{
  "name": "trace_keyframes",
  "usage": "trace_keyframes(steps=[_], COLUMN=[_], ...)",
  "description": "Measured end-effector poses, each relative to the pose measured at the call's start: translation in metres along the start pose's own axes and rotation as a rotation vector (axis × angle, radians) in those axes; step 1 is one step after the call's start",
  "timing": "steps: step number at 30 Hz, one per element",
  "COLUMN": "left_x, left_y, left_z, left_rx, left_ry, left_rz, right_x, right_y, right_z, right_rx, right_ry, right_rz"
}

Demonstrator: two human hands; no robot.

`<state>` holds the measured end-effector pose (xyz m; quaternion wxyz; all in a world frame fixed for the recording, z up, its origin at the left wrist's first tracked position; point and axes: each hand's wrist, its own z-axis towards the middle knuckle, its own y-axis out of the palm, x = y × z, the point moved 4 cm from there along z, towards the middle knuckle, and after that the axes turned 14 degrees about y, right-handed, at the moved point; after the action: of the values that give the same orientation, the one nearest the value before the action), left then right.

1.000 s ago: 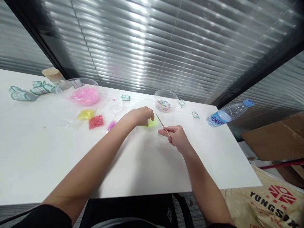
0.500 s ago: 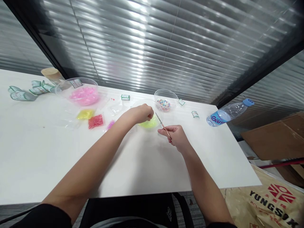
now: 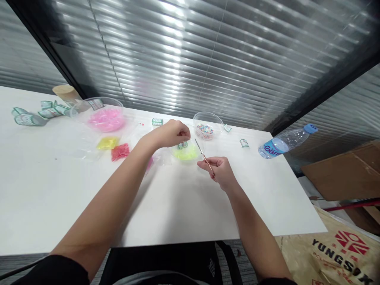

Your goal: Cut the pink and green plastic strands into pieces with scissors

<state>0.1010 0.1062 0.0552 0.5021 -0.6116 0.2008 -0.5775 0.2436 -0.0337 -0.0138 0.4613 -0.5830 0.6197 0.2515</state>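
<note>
My left hand is closed in a fist above a clear bowl of yellow-green beads. From its fingers a small clear packet with a green-and-white label hangs over the bowl. My right hand rests on the white table just right of the bowl. It is closed on small scissors, whose blades point up and left toward the packet.
A large clear bowl of pink beads stands at the back left, and a small bowl of mixed beads behind the green one. Yellow and red bead bags lie left. A water bottle lies right. Cardboard sits beyond the table edge.
My left hand has risen from the green bowl and moved slightly back, and the labelled packet now hangs below it. My right hand with the scissors has stayed still.
</note>
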Motion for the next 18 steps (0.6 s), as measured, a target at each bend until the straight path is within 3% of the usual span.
trace_keyframes(steps=[5, 10, 18], left_x=[0.0008, 0.0076, 0.0055], left_y=[0.0012, 0.0033, 0.0052], left_z=[0.0014, 0.0012, 0.0003], left_rx=[0.096, 0.113, 0.105], left_ry=[-0.045, -0.080, -0.122], left_rz=[-0.259, -0.510, -0.588], right_x=[-0.0012, -0.0036, -0.0058], right_y=[0.0006, 0.0013, 0.0026], right_z=[-0.0011, -0.0025, -0.0046], right_rx=[0.035, 0.036, 0.023], right_ry=[-0.065, -0.107, -0.126], right_rz=[0.030, 0.042, 0.068])
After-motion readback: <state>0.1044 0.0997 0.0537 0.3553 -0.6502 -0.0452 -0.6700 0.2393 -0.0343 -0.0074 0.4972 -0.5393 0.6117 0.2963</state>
